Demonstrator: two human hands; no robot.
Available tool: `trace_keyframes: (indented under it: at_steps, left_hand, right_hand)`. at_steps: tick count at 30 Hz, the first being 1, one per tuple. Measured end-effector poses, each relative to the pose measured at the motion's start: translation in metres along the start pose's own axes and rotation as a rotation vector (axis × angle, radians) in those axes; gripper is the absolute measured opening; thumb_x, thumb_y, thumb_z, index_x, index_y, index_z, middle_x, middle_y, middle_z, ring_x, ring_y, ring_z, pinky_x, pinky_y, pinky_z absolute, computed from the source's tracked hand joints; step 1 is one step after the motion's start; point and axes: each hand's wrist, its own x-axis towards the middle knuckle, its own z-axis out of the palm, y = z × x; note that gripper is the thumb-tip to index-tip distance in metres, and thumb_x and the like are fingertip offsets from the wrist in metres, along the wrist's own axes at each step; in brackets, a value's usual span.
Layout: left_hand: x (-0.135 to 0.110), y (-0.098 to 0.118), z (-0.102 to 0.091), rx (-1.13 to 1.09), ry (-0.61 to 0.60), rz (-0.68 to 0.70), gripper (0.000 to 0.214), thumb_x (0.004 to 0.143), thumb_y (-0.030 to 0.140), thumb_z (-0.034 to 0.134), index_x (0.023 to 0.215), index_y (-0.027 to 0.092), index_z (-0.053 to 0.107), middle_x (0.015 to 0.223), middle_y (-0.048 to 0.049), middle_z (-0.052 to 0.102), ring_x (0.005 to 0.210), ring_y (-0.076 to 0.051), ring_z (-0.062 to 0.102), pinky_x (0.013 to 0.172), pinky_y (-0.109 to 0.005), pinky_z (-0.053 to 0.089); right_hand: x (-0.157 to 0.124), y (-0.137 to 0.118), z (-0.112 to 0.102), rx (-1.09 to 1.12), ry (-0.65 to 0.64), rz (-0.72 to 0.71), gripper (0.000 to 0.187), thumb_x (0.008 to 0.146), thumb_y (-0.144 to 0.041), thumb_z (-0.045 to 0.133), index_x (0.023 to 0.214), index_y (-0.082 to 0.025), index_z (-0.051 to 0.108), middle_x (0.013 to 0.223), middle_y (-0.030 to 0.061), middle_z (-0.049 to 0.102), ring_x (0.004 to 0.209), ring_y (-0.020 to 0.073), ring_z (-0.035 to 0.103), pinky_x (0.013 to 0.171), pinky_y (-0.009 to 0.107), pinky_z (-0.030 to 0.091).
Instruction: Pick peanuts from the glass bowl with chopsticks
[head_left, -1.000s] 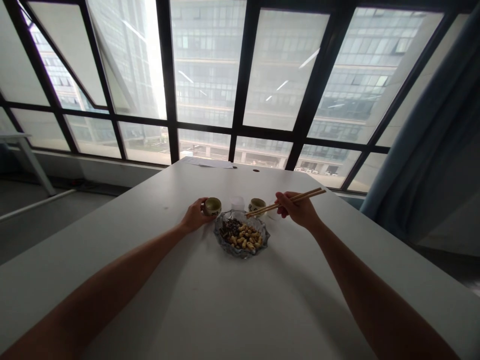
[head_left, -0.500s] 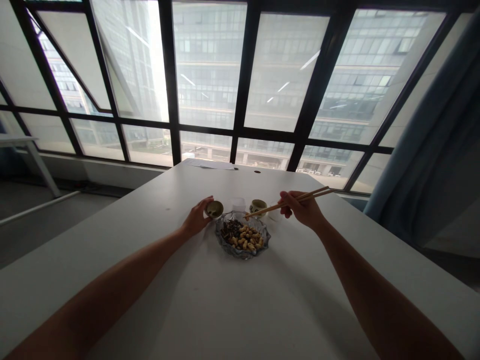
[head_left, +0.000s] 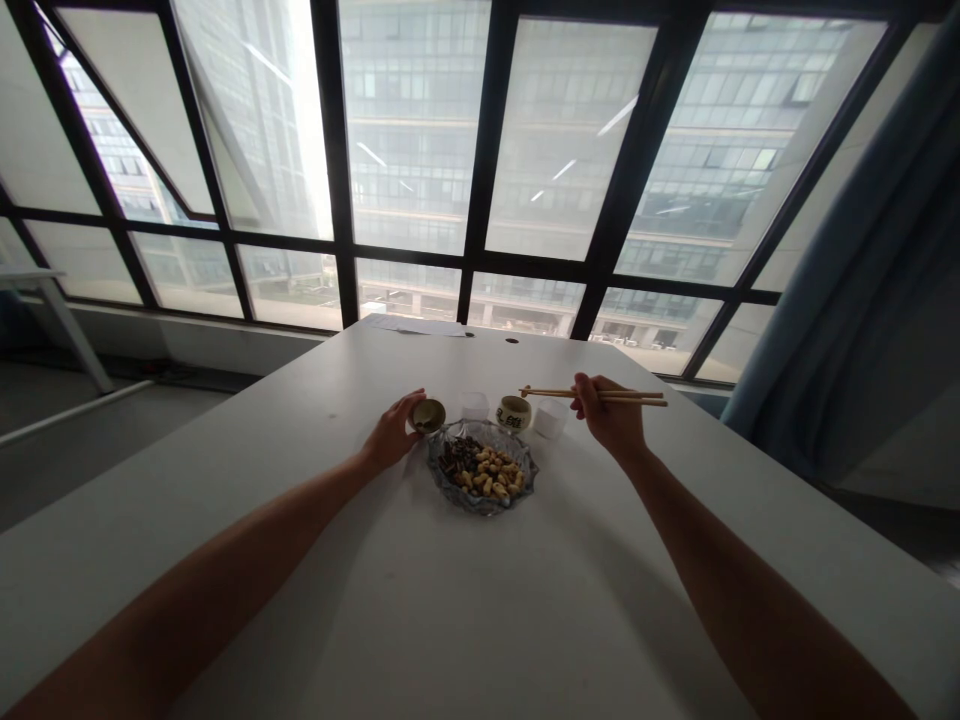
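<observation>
- Left hand (head_left: 391, 432): fingers and thumb are closed on the side of the tilted cup (head_left: 429, 416); its mouth faces the wearer, and small light contents show inside.
- Glass bowl (head_left: 439, 485): stands between the 2 hands, nearer to the wearer than either hand's fingertips; its far left rim is just beside the held cup.
- Dark seeds (head_left: 460, 458): fill the bowl's side toward the left hand.
- Clear left container (head_left: 474, 405): stands behind the bowl, to the right of the left hand.
- Peanuts (head_left: 491, 480): fill the bowl's side toward the right hand.
- Marked cup (head_left: 514, 414): stands upright between the hands, nearer the right; dark characters face the wearer.
- Tan piece (head_left: 526, 391): sits at the chopstick tips, which appear just above the marked cup's rim; exact depth cannot be determined.
- Chopsticks (head_left: 551, 392): 2, extending from the right hand toward the left.
- Clear right container (head_left: 551, 418): stands between the marked cup and the right hand.
- Right hand (head_left: 613, 420): grips the chopsticks, raised above the white table (head_left: 480, 620).
</observation>
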Motion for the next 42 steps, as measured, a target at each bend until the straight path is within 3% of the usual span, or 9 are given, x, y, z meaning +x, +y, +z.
trace_keyframes:
  at_steps: [7, 13, 15, 20, 23, 35, 42]
  left_hand:
    - [0.0, -0.002, 0.001, -0.004, 0.008, -0.018, 0.062, 0.072, 0.021, 0.071, 0.13, 0.019, 0.05, 0.141, -0.0143, 0.055, 0.131, -0.028, 0.053, 0.11, -0.05, 0.043]
    - [-0.001, -0.003, 0.002, 0.004, 0.016, -0.014, 0.062, 0.072, 0.02, 0.072, 0.13, 0.019, 0.05, 0.14, -0.0143, 0.056, 0.129, -0.028, 0.055, 0.108, -0.049, 0.046]
    - [-0.001, -0.003, 0.002, 0.002, 0.016, -0.025, 0.062, 0.072, 0.021, 0.072, 0.13, 0.02, 0.05, 0.14, -0.0139, 0.056, 0.129, -0.029, 0.055, 0.106, -0.049, 0.047]
    - [-0.001, -0.004, 0.003, -0.015, 0.01, -0.036, 0.062, 0.073, 0.024, 0.072, 0.131, 0.02, 0.05, 0.139, -0.0137, 0.057, 0.128, -0.029, 0.055, 0.104, -0.051, 0.049]
    - [-0.001, -0.004, 0.003, -0.015, 0.017, -0.039, 0.062, 0.073, 0.024, 0.073, 0.131, 0.02, 0.051, 0.139, -0.0135, 0.057, 0.128, -0.029, 0.055, 0.104, -0.05, 0.049]
    - [-0.001, -0.005, 0.003, -0.005, 0.018, -0.023, 0.061, 0.073, 0.026, 0.073, 0.13, 0.019, 0.051, 0.137, -0.0141, 0.058, 0.127, -0.029, 0.056, 0.103, -0.05, 0.05]
    - [-0.001, -0.005, 0.003, 0.001, 0.016, -0.013, 0.062, 0.073, 0.025, 0.073, 0.131, 0.019, 0.051, 0.138, -0.0146, 0.057, 0.127, -0.03, 0.056, 0.103, -0.05, 0.05]
  right_hand:
    - [-0.004, 0.005, 0.014, 0.018, -0.076, 0.038, 0.058, 0.086, -0.073, 0.049, 0.066, -0.02, 0.06, 0.055, 0.0053, 0.066, 0.05, 0.0183, 0.063, 0.049, 0.028, 0.048]
    - [-0.003, -0.013, 0.012, 0.129, -0.001, 0.069, 0.054, 0.088, -0.069, 0.05, 0.07, -0.019, 0.062, 0.056, 0.0051, 0.066, 0.049, 0.0162, 0.061, 0.048, 0.027, 0.049]
    - [-0.004, -0.022, 0.014, 0.227, -0.054, 0.092, 0.054, 0.087, -0.069, 0.052, 0.072, -0.019, 0.063, 0.055, 0.0042, 0.065, 0.045, 0.015, 0.059, 0.044, 0.026, 0.048]
    - [-0.013, -0.042, 0.024, 0.357, -0.331, 0.099, 0.055, 0.082, -0.071, 0.056, 0.068, -0.018, 0.062, 0.052, 0.003, 0.063, 0.041, 0.013, 0.056, 0.038, 0.024, 0.044]
    - [-0.017, -0.049, 0.028, 0.354, -0.376, 0.093, 0.055, 0.081, -0.071, 0.057, 0.066, -0.018, 0.061, 0.052, 0.0033, 0.063, 0.042, 0.0132, 0.056, 0.039, 0.024, 0.045]
    - [-0.025, -0.04, 0.041, 0.345, -0.471, 0.037, 0.048, 0.086, -0.064, 0.058, 0.067, -0.019, 0.061, 0.054, 0.002, 0.063, 0.048, 0.0143, 0.06, 0.046, 0.025, 0.049]
    - [-0.026, -0.037, 0.043, 0.37, -0.446, 0.048, 0.049, 0.086, -0.064, 0.058, 0.068, -0.018, 0.06, 0.056, 0.003, 0.065, 0.046, 0.0139, 0.06, 0.043, 0.024, 0.047]
